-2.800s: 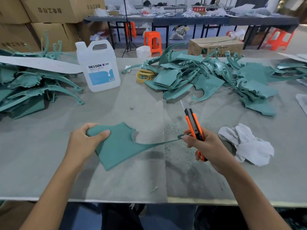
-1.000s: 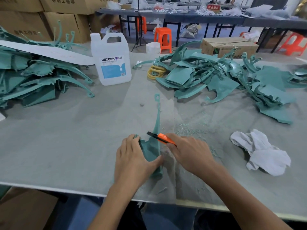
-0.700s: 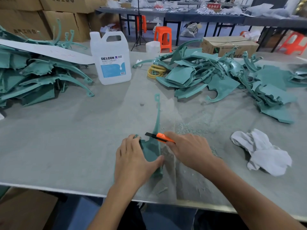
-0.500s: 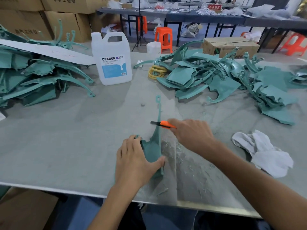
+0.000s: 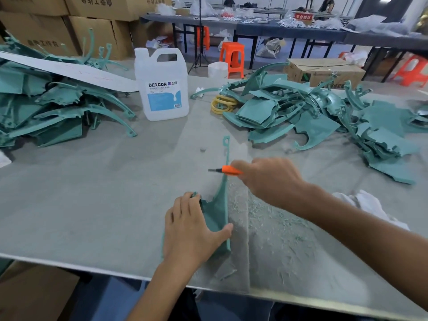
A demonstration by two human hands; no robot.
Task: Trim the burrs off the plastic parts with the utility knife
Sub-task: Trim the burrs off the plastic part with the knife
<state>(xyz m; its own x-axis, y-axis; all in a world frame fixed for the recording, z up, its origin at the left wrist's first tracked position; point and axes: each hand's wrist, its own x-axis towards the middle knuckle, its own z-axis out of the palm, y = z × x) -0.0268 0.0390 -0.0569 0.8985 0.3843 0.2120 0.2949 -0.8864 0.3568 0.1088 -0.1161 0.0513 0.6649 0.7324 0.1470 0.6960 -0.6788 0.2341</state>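
Note:
A teal plastic part (image 5: 216,212) stands on edge on the grey table (image 5: 97,195), its thin arm reaching away from me. My left hand (image 5: 192,225) holds its broad near end, thumb on the right face and fingers over the left. My right hand (image 5: 268,179) grips the orange utility knife (image 5: 228,170), whose blade crosses the thin arm about halfway along it. Teal shavings (image 5: 261,214) lie to the right of the part.
Piles of teal parts lie at the left (image 5: 46,107) and back right (image 5: 324,117). A white DEXCON jug (image 5: 163,89) stands at the back centre beside yellow rings (image 5: 223,104). A white cloth (image 5: 370,205) lies right of my forearm. The table's front edge (image 5: 115,273) is close.
My right hand has drawn the knife away from me along the part's thin arm, from near my left hand to halfway up. My left hand keeps its hold.

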